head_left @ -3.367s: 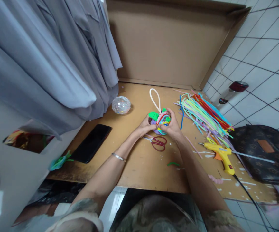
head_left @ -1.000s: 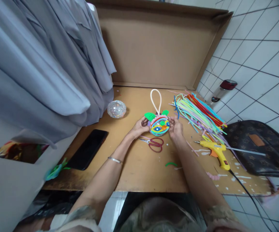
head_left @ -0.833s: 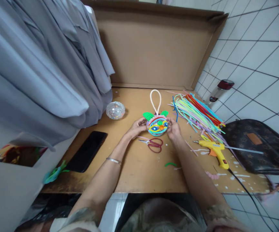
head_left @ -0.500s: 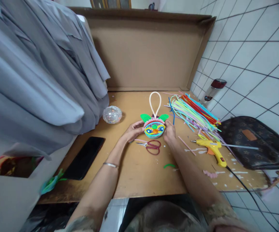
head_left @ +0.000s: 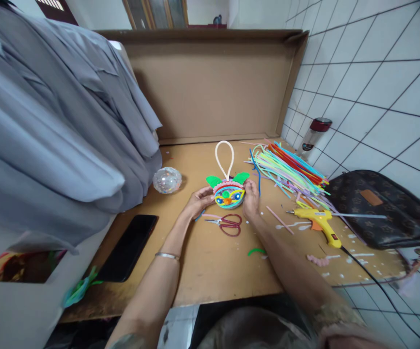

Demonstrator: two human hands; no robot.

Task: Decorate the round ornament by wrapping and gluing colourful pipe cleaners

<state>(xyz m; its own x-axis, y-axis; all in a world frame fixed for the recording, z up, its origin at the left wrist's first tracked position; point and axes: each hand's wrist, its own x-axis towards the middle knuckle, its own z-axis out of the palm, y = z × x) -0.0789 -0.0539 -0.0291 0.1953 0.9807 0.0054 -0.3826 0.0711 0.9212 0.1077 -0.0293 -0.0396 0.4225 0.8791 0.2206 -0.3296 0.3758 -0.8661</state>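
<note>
Green-eared and banded in turquoise, pink and yellow, the round ornament (head_left: pixel 229 196) sits between my two hands, its white loop (head_left: pixel 225 157) rising above it toward the counter's far edge. My left hand (head_left: pixel 197 202) has its fingers against one side of it, below one ear; my right hand (head_left: pixel 251 198) pinches the opposite side, just under the other ear. So the ornament is gripped from both flanks, its decorated front uncovered between my fingers, over the middle of the counter (head_left: pixel 217 271). Just on the near side of it lie the red-handled scissors (head_left: pixel 230 225). The clear faceted ball (head_left: pixel 167 180) rests toward the far left corner, the black phone (head_left: pixel 128 248) by the left edge. Toward the far right corner spreads the heap of pipe cleaners (head_left: pixel 287 167), with the yellow glue gun (head_left: pixel 320 222) nearer me.
</note>
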